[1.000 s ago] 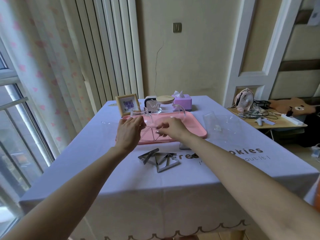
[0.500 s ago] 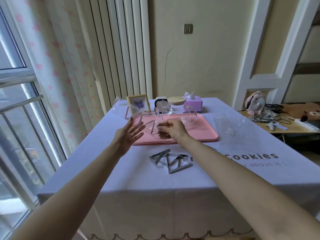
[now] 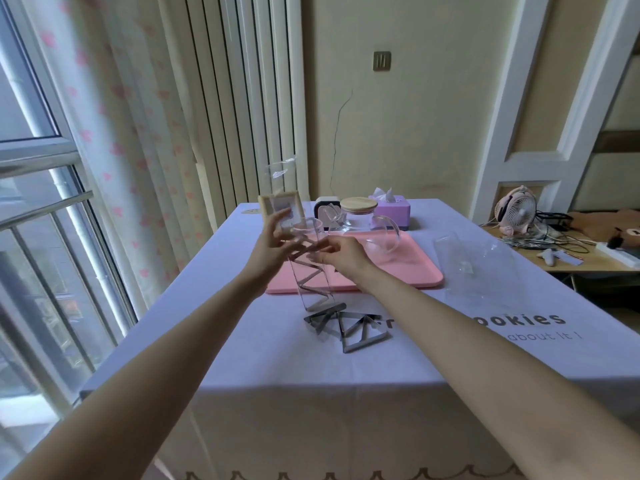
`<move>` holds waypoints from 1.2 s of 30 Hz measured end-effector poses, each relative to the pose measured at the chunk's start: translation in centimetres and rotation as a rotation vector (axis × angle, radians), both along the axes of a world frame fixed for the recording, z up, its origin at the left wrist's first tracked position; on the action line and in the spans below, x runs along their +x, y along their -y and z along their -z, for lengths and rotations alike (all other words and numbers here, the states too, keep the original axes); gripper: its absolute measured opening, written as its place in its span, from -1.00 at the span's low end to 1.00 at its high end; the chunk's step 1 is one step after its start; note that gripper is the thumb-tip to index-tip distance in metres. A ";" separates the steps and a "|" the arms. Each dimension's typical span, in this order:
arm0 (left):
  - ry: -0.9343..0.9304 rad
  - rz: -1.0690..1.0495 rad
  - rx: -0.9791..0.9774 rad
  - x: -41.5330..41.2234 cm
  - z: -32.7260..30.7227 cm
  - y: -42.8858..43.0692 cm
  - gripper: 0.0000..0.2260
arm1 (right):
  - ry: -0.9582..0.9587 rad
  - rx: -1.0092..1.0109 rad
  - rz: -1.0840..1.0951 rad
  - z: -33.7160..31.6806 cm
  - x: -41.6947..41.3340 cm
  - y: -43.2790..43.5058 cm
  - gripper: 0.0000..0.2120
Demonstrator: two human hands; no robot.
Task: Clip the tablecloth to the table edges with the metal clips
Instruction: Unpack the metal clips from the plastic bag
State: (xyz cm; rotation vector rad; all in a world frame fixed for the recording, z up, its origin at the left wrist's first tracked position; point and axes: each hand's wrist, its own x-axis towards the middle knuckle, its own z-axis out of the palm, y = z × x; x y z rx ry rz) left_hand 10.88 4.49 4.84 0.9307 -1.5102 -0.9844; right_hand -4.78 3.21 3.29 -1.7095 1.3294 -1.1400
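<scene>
A pale lilac tablecloth [image 3: 242, 358] covers the table and hangs over its near edge. Several grey triangular metal clips [image 3: 349, 329] lie loose on it, in front of a pink tray. Above them I hold a long clear plastic packet [image 3: 313, 285] with more clips inside; its lower end hangs down to the loose clips and its empty top sticks up past a picture frame. My left hand [image 3: 273, 247] grips the packet's left side with fingers spread upward. My right hand [image 3: 341, 256] pinches its right side.
The pink tray [image 3: 415, 275] carries a glass cup and a glass teapot [image 3: 360, 216] with a wooden lid. Behind stand a picture frame [image 3: 268, 206] and a purple tissue box [image 3: 393, 209]. Another clear packet [image 3: 478, 265] lies at the right. Window and curtain are on the left.
The packet was low over the tray; now it is raised and stood up on end, so the clips inside hang down. My left hand went from gripping to open and now grips it.
</scene>
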 end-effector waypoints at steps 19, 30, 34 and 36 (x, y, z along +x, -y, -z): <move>-0.175 0.018 0.195 -3.8 6.2 0.5 -0.96 | 0.312 -0.229 0.111 -6.7 -0.2 0.0 -0.84; -0.201 0.036 0.229 -4.6 6.2 0.5 -0.90 | 0.329 -0.251 0.125 -7.7 -0.8 0.1 -0.81; -0.235 0.015 0.222 -4.6 5.8 0.6 -0.90 | 0.214 -0.219 0.085 -7.3 -1.4 0.2 -0.91; -0.221 0.002 0.223 -4.5 5.7 0.6 -0.88 | 0.207 -0.234 0.104 -7.2 -1.5 0.2 -0.87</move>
